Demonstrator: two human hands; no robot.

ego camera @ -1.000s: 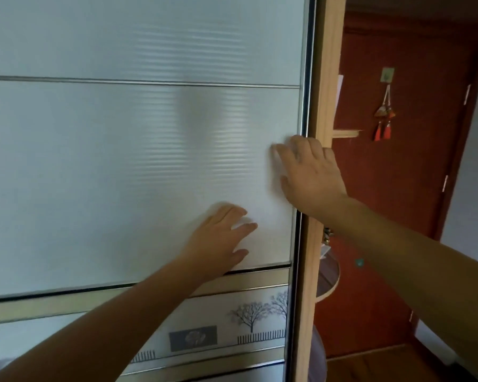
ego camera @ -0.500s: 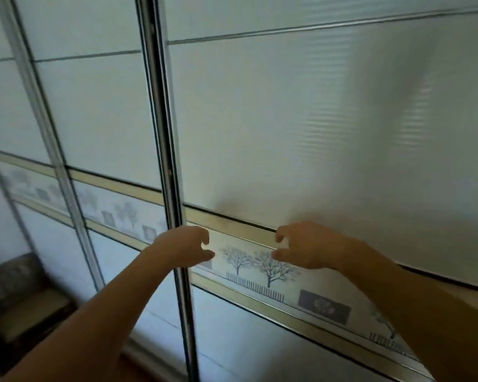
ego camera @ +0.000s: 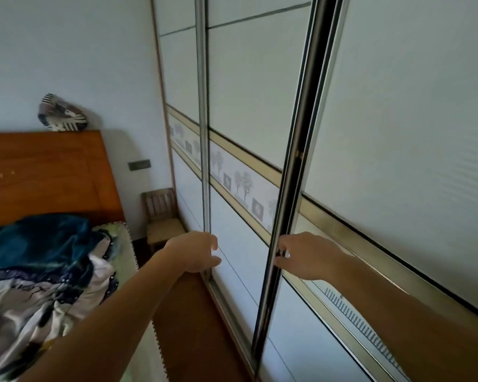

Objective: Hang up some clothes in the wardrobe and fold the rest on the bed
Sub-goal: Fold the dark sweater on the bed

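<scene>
The wardrobe (ego camera: 260,86) fills the right side, its frosted white sliding doors shut, with a band of tree pictures across them. My right hand (ego camera: 307,256) has its fingertips curled round the dark metal edge (ego camera: 295,172) of the nearest door. My left hand (ego camera: 196,252) hovers by the silver edge (ego camera: 204,133) of the middle door, fingers loosely bent and holding nothing. A heap of clothes and bedding (ego camera: 39,266), dark blue, white and patterned, lies on the bed (ego camera: 127,244) at the lower left. The wardrobe's inside is hidden.
A wooden headboard (ego camera: 44,172) stands against the far wall with a patterned cushion (ego camera: 62,113) on top. A small wooden chair (ego camera: 160,216) sits in the corner between bed and wardrobe. A strip of wooden floor (ego camera: 196,326) runs between them.
My view has swung left, from the wardrobe's right end to the bed side. Both hands came off the flat panel, dropped lower and moved to the doors' metal edges.
</scene>
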